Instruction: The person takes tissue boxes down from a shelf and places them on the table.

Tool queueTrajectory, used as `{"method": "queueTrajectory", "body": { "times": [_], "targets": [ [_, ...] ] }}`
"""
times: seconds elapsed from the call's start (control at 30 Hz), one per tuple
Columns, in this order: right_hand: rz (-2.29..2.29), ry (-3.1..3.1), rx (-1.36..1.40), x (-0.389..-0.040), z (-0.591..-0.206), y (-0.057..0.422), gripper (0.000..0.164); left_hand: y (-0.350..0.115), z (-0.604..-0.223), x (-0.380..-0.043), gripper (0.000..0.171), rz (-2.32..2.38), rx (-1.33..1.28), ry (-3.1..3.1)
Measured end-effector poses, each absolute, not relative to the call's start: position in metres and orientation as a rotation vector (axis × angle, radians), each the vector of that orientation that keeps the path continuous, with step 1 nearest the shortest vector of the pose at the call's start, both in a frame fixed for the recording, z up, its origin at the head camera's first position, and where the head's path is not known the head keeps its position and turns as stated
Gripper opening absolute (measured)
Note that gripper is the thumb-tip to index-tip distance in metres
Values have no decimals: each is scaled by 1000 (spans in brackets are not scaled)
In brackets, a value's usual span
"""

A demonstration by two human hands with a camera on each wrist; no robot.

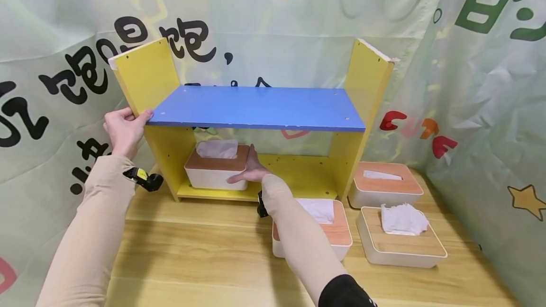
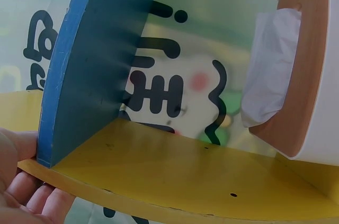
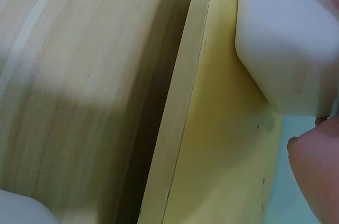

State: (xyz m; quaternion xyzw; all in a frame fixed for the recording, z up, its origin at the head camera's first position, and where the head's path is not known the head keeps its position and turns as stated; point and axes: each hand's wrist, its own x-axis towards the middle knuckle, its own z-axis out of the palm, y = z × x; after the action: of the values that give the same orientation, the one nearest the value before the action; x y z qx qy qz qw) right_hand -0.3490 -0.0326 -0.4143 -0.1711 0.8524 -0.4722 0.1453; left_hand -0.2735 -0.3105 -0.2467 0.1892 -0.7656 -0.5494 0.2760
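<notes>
A tissue box (image 1: pixel 215 179) with a white base, brown wooden lid and a tissue sticking out sits in the left part of the lower compartment of a yellow shelf unit (image 1: pixel 147 75). My right hand (image 1: pixel 254 170) grips its right end, thumb on the front and fingers toward the back. The right wrist view has the white base (image 3: pixel 286 44) over the yellow bottom board. With my left hand (image 1: pixel 125 129) I hold the unit's left side panel, thumb at the corner of the blue board (image 1: pixel 256 105). In the left wrist view, fingers (image 2: pixel 55 203) curl around the panel's outer side.
Three more tissue boxes stand on the wooden table (image 1: pixel 192 250): one (image 1: pixel 341 236) partly behind my right forearm, one (image 1: pixel 403 250) at the right, and one (image 1: pixel 388 184) beside the unit's right panel. A printed curtain (image 1: pixel 277 22) hangs behind and at both sides.
</notes>
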Motion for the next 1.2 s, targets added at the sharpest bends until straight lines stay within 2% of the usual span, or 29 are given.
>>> {"method": "queueTrajectory", "body": {
  "times": [0.57, 1.2],
  "targets": [
    [-1457, 2584, -578, -348, -414, -35, 132, -309, -246, -274, 51, -1490, 497, -2045],
    [-1487, 2608, -627, -343, -385, -52, 128, -311, -248, -273, 52, -1466, 499, -2070]
  ]
}}
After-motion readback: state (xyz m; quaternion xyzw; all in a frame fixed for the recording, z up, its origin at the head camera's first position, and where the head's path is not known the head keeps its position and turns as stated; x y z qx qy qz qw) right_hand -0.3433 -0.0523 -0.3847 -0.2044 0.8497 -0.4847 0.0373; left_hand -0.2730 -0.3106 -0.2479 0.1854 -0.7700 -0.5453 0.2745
